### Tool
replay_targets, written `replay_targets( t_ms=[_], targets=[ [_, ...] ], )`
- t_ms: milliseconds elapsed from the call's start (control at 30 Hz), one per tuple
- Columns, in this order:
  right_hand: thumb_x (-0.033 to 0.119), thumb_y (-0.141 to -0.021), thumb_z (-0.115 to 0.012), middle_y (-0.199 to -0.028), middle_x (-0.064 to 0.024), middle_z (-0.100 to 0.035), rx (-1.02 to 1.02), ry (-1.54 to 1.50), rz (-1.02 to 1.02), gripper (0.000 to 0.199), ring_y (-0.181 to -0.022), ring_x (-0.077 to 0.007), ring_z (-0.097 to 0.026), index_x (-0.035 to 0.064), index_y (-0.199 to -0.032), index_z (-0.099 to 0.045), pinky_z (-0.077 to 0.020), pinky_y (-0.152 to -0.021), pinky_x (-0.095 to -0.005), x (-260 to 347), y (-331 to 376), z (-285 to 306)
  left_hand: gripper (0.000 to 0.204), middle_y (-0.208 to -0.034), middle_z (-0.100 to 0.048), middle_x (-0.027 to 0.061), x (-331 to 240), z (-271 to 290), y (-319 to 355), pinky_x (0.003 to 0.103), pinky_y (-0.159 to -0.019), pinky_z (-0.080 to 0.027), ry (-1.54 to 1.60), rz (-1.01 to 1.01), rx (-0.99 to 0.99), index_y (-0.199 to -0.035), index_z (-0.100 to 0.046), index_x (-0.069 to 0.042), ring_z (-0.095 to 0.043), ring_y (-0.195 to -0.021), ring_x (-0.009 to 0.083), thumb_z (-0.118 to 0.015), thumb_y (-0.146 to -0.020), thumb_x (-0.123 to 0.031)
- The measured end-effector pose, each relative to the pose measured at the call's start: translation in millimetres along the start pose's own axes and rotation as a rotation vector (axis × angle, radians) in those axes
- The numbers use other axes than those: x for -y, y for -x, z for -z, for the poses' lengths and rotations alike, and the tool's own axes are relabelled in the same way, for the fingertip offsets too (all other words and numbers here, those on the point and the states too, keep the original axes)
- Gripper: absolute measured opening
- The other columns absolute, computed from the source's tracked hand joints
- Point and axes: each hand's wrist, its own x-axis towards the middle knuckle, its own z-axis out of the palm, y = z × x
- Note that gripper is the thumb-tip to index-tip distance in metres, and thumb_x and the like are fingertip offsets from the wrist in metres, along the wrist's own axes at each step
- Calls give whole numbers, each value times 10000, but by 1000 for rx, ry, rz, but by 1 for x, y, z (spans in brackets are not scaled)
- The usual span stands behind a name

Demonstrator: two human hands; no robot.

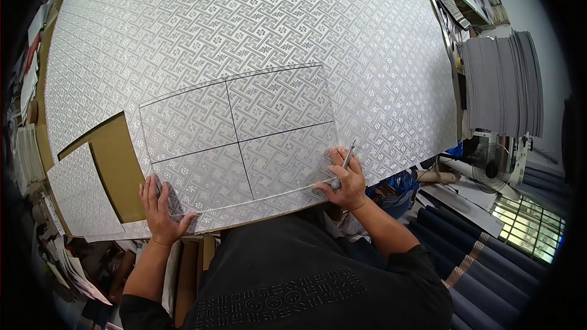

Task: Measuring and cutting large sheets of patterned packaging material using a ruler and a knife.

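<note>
A clear rectangular template (284,131) with black edge lines and a black cross lies flat on a large silver-grey patterned sheet (391,55). My left hand (162,211) rests on the template's near left corner, fingers stretched out and thumb spread, holding nothing. At the near right corner, my right hand (347,182) grips a slim metal pen-like tool (350,151), its pointed end up and away from me. Some fingers of that hand also touch the template's right edge. Whether the tool is a knife or a pen cannot be made out.
Left of the template, an opening in the sheet bares brown board (119,168), beside a patterned flap or piece (82,189). A tall stack of grey sheets (501,85) stands at the right. Dark blue rolls (471,269) and a fan (488,164) are lower right.
</note>
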Motion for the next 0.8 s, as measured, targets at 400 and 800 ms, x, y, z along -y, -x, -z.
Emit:
replay_targets(
  t_ms=[400, 800],
  targets=[
    [420, -862, -859, -1431, -261, -624, -25, -50, -6, 597, -1319, -480, -566, 77, -1211, -516, -432, -1104, -558, -3, 3, -3, 934, -1591, -393, 315, -3, 5, -5, 645, -1218, -262, 6, -6, -10, -1454, -518, 15, -383, -1464, 515, -813, -799, -582],
    [411, -924, -803, -1470, -305, -574, -26, -83, 54, 581, -1373, -527, -502, 40, -1249, -495, -391, -1152, -581, -7, 5, -6, 880, -1551, -455, 282, -6, 10, -5, 631, -1213, -272, 66, 44, -38, -1396, -581, 5, -415, -1453, 457, -818, -799, -596]
  ],
)
